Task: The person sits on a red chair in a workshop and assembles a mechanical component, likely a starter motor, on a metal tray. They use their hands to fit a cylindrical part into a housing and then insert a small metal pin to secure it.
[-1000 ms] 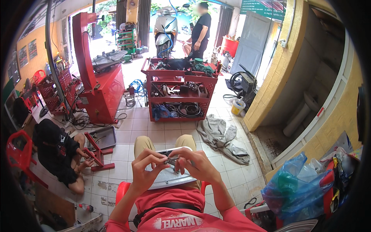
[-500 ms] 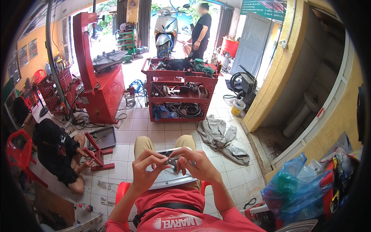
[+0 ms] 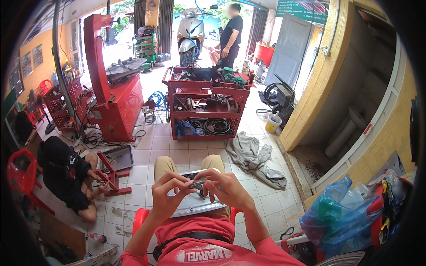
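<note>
Between the fingertips of both hands is a small dark grey metal part [image 3: 198, 183]; its exact kind is too small to tell. My left hand [image 3: 172, 186] pinches its left end with thumb and forefinger. On the other end, my right hand [image 3: 222, 185] closes its bent fingers, hiding part of it. Below the hands, a flat silver metal tray or cover [image 3: 195, 208] with a raised rim lies across my lap. It is partly covered by my hands and wrists.
Ahead stands a red tool trolley [image 3: 208, 116] loaded with tools. A grey cloth [image 3: 255, 160] lies on the tiles to its right. At the left, a person in black [image 3: 66, 177] sits by a small red stool frame [image 3: 113, 177]. Blue plastic bags [image 3: 330, 213] are at the near right.
</note>
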The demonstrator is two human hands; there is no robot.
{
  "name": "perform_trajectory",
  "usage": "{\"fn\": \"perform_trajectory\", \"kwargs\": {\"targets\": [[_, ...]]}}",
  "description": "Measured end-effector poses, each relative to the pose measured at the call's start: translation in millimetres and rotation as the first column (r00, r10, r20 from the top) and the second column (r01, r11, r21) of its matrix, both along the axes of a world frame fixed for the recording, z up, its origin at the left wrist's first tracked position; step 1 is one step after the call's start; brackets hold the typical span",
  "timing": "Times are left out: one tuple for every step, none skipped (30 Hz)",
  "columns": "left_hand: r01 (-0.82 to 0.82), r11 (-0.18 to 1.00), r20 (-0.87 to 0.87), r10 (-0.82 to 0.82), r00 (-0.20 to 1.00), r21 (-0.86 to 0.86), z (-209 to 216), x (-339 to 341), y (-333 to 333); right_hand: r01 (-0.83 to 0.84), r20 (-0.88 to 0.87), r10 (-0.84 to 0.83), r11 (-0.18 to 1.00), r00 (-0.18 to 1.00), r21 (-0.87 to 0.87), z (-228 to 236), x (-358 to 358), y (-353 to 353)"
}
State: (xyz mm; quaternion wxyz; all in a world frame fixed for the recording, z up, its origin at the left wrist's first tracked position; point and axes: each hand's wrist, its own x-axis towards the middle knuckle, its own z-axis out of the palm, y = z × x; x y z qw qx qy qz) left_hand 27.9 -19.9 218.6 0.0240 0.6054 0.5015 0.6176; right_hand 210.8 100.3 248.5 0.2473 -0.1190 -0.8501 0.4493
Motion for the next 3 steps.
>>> {"fn": "perform_trajectory", "kwargs": {"targets": [[-0.002,1.0,-0.003,0.002,1.0,0.001,0.2,-0.4,-0.1,-0.021,-0.016,0.021,1.0,1.0,-0.004,-0.1,1.5,-0.3],[-0.005,1.0,-0.006,0.005,1.0,0.002,-0.3,-0.8,-0.3,-0.044,-0.03,0.043,0.999,0.999,-0.008,0.1,2.9,-0.2],[-0.009,1.0,-0.008,0.009,1.0,0.003,-1.3,-1.7,-0.3,-0.057,0.009,0.057,0.998,0.998,0.03,3.4,3.5,1.0]]}}
